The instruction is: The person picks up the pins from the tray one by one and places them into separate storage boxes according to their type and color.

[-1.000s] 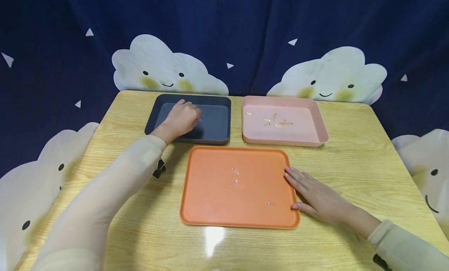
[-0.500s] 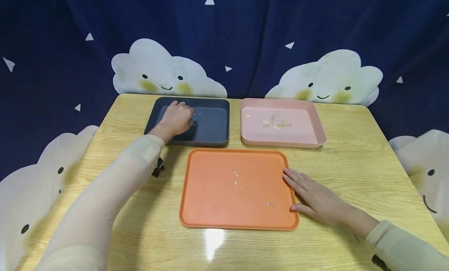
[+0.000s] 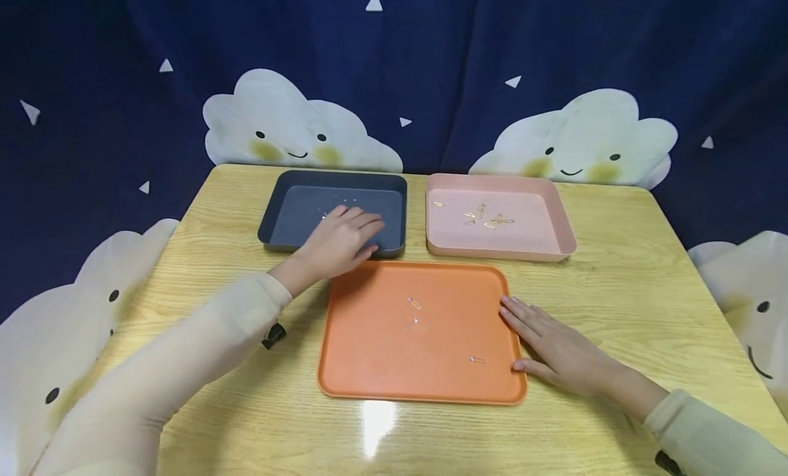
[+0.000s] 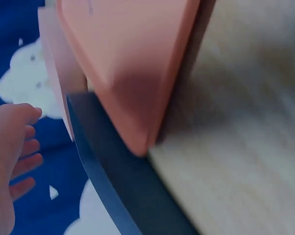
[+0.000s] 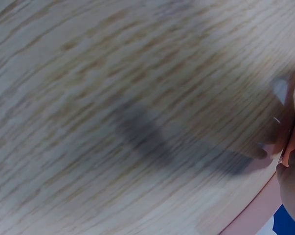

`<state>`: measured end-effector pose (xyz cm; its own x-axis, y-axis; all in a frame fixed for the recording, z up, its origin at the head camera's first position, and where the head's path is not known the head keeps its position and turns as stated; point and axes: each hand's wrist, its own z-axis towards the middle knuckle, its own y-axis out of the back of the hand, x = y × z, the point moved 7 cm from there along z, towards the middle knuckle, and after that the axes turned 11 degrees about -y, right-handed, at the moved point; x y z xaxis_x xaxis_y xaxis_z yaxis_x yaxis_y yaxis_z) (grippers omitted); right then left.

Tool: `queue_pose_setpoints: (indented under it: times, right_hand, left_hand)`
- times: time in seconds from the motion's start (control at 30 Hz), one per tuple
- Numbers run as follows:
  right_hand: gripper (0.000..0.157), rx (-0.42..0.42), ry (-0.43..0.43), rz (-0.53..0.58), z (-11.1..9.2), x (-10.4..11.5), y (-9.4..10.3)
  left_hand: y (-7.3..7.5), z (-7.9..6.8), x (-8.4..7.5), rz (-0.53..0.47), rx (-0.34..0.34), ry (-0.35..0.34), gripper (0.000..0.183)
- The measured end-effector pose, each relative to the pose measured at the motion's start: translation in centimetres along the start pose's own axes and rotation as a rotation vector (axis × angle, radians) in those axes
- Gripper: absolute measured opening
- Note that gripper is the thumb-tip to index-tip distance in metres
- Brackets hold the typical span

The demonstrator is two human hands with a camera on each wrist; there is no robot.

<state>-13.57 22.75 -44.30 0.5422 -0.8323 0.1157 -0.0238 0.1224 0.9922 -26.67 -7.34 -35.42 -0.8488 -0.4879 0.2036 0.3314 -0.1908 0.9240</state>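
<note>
My left hand (image 3: 340,242) hovers over the front edge of the dark grey tray (image 3: 289,209), its fingers loosely extended and holding nothing. In the left wrist view the same hand (image 4: 10,161) shows its spread fingers beside the grey tray's wall (image 4: 105,166). My right hand (image 3: 557,346) lies flat, fingertips resting on the right rim of the orange tray (image 3: 382,366). Three silver safety pins lie on that tray: one safety pin (image 3: 414,303) near the middle, another safety pin (image 3: 412,323) just below, and a third safety pin (image 3: 477,360) at lower right. Several small silver pins (image 3: 346,200) lie in the grey tray.
A pink tray (image 3: 523,240) with several gold safety pins (image 3: 482,211) stands at the back right, beside the grey one. All three trays sit on a light wooden table (image 3: 622,271). A dark blue curtain (image 3: 443,65) with clouds hangs behind the table.
My left hand has come out of the grey tray, moving right and toward me, and its curled fingers have straightened. My right hand stays on the orange tray's rim.
</note>
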Motion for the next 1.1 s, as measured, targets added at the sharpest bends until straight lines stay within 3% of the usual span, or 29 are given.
queue_pose_setpoints:
  times: [0.1,0.2,0.43,0.7,1.1]
  right_hand:
    - [0.083,0.0,-0.002,0.0,0.0,0.0,0.0]
    - [0.083,0.003,-0.006,-0.001,0.0,-0.1,-0.1]
    - [0.082,-0.007,-0.002,-0.01,0.0,-0.2,-0.1]
    - [0.082,-0.001,-0.01,-0.022,-0.1,-0.1,-0.2]
    - [0.082,0.003,-0.01,-0.014,-0.1,-0.3,-0.4]
  left_hand:
    - [0.1,0.3,-2.4,-0.005,-0.075,-0.101,0.034]
    - [-0.5,0.6,-4.6,0.013,-0.097,-0.192,0.025]
    - [-2.6,0.8,-8.1,0.047,0.002,-0.338,0.01]
    - [-4.2,1.1,-9.7,0.062,0.17,-0.438,0.018]
    - [-4.7,1.5,-10.7,0.178,0.149,-0.556,0.024]
